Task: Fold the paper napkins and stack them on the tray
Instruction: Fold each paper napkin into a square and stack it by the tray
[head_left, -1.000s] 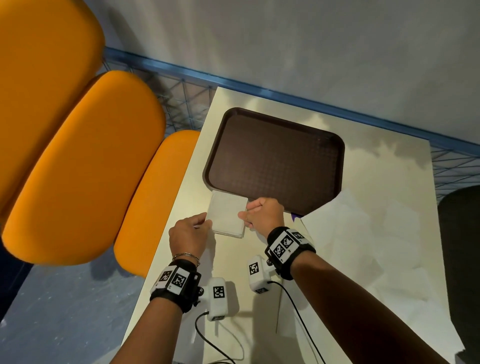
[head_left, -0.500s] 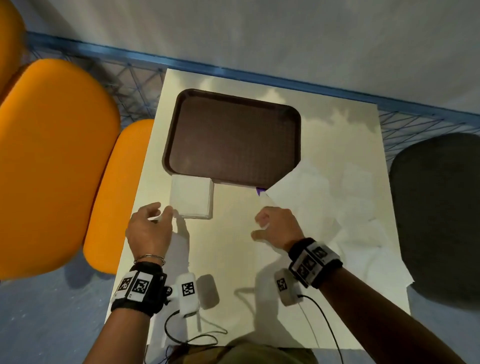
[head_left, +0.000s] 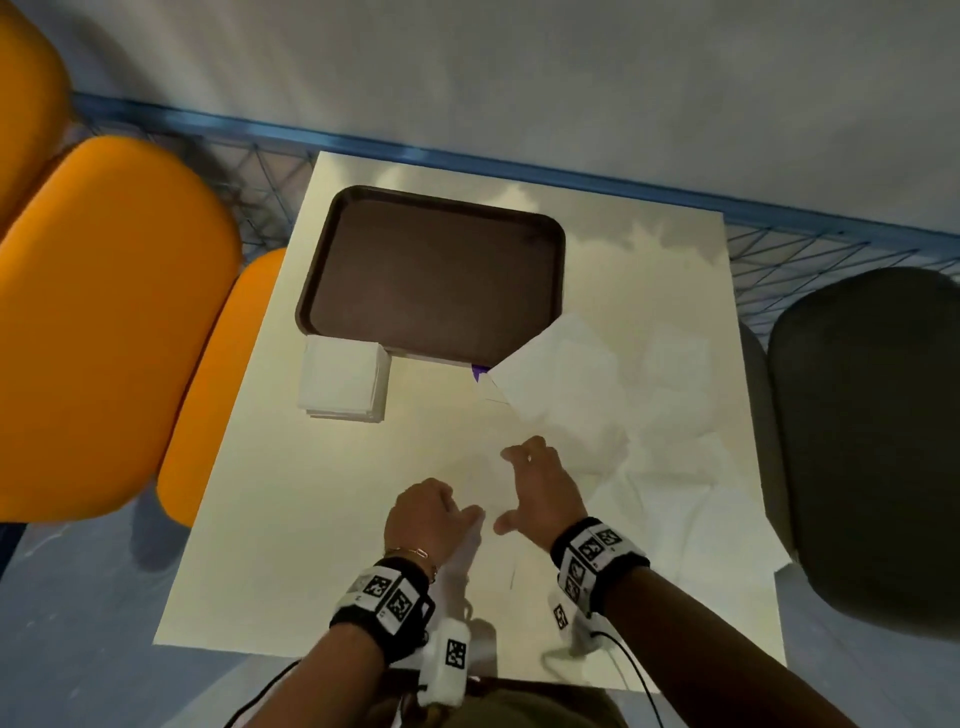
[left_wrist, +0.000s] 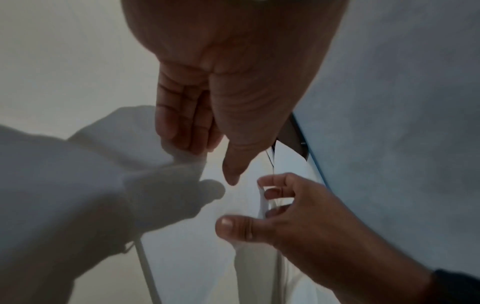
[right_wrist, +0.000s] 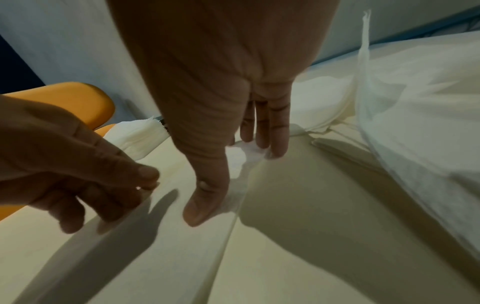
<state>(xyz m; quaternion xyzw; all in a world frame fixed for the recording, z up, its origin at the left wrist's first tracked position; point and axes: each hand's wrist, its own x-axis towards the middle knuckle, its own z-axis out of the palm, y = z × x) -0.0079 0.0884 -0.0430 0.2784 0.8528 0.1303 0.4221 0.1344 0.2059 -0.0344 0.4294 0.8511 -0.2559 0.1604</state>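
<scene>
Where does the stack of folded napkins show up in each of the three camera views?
Head: the stack of folded napkins lies left of centre on the table, at the brown tray's near-left corner.
Left wrist: not clearly visible.
Right wrist: the white bundle left of centre, behind the thumb, beside the orange seat.
Shared landmark: the left hand, low centre in head, at the left edge in right wrist.

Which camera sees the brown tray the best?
The head camera. It shows the whole brown tray from above, lying on the table with nothing on it. The left wrist camera catches only a dark sliver that may be its edge, behind the left hand. The right wrist camera does not show it clearly.
</scene>
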